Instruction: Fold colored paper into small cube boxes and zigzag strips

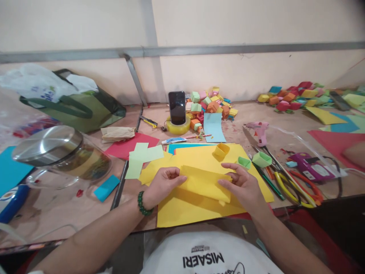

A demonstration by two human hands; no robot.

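**Above the yellow sheets (178, 213), a yellow paper strip (205, 184) was held at both ends**

The left hand (168, 182), a green bead bracelet (143, 203) on its wrist, was clamped on one end of the strip between thumb and fingers. The right hand (242, 186) pinched the other end, its index finger lifted apart. Just beyond stood a small yellow paper box (221, 150) and two light green ones (262, 159).

On the counter (91, 213) to the left, a glass jug (95, 163) under a steel lid (51, 144) held a dark liquid, seemingly with leaves in it. Behind it slumped a green bag (99, 108), a white plastic bag (34, 85) bulging from its top; the lettering on the plastic could not be read. A phone (177, 107) stood upright in a roll of tape (178, 126), beside a heap of coloured paper boxes (211, 103).

Upside down to the camera, the white shirt (171, 247) bore what looked like "MISAERI", with smaller, illegible print and a scrawled script nearby.
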